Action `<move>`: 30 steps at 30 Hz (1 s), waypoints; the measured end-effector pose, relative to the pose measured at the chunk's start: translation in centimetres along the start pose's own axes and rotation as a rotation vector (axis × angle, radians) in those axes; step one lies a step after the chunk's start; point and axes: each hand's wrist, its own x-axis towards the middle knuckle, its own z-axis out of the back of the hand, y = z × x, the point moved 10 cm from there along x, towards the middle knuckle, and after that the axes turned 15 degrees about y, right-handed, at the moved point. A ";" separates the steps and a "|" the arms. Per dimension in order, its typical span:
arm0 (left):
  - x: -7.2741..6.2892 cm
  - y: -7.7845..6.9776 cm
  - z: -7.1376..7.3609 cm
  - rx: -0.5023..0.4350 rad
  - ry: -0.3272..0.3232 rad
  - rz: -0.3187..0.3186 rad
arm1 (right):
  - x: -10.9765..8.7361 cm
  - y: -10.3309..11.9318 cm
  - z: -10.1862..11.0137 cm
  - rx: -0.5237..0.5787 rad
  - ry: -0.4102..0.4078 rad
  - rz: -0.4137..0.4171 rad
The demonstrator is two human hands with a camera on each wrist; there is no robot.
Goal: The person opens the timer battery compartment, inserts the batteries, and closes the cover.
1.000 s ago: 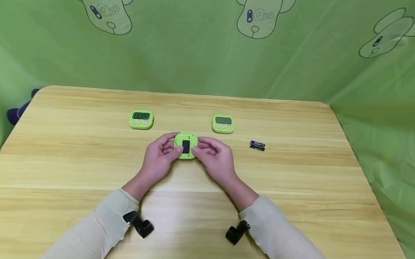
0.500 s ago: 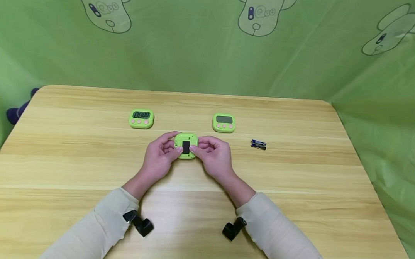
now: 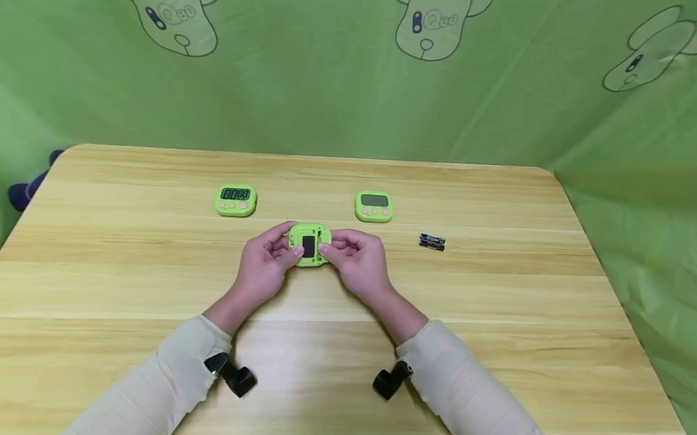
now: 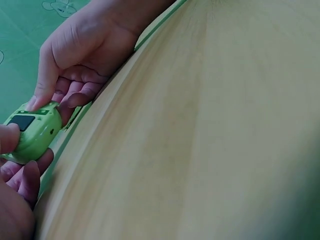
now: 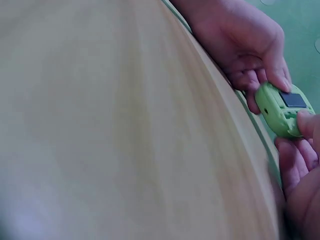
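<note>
In the head view a light green digital timer [image 3: 310, 228] is held back side up, a dark rectangle [image 3: 308, 246] at its middle. My left hand [image 3: 261, 265] pinches its left side, thumb on top and fingers curled beneath. On the other side my right hand [image 3: 361, 263] grips it, thumb pressing the right part of the back. Along that side a narrow slot [image 3: 319, 236] shows open. Both wrist views show the same grip on the timer [image 4: 44, 134], with a gap in its back [image 5: 289, 116] by the right thumb.
Two more green timers lie face up behind the hands: the left one [image 3: 235, 200] shows digits, the right one [image 3: 374, 206] has a blank screen. Two small dark batteries [image 3: 432, 242] lie side by side to the right. A green curtain [image 3: 306, 105] hangs behind the wooden table [image 3: 473, 294].
The right thumb has shifted slightly inward on the timer's back. A slot has opened along the timer's right side, and the timer is turned a little. The other timers and batteries stay put.
</note>
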 end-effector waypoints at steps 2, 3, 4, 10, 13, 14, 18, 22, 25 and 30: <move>0.0 0.0 0.1 -0.002 -0.009 0.002 | 0.1 -0.3 0.1 0.012 0.012 -0.033; 0.0 0.0 0.2 -0.001 -0.013 0.004 | 0.1 -0.4 0.1 0.017 0.016 -0.048; 0.0 0.0 0.2 0.001 -0.016 0.006 | 0.1 -0.5 0.2 0.014 0.018 -0.056; 0.1 0.2 0.2 0.012 -0.017 0.013 | -0.2 -0.2 0.7 -0.018 -0.036 -0.041; 0.2 0.2 0.3 0.024 -0.021 0.011 | -0.5 -0.2 1.1 0.001 -0.066 -0.043; 0.2 0.2 0.3 0.029 -0.024 0.010 | -0.6 -0.2 1.1 0.015 -0.065 -0.051; 0.2 0.2 0.4 0.030 -0.032 0.010 | -1.0 -0.6 1.7 0.045 -0.047 -0.121; 0.2 0.2 0.3 0.015 -0.027 0.008 | -1.8 -1.0 3.0 -0.007 -0.047 -0.176; 0.2 0.3 0.3 0.011 -0.024 0.008 | -2.3 -1.0 4.2 -0.097 -0.055 -0.174; 0.2 0.4 0.3 0.014 -0.024 0.015 | -2.7 -0.7 5.6 -0.290 -0.055 -0.141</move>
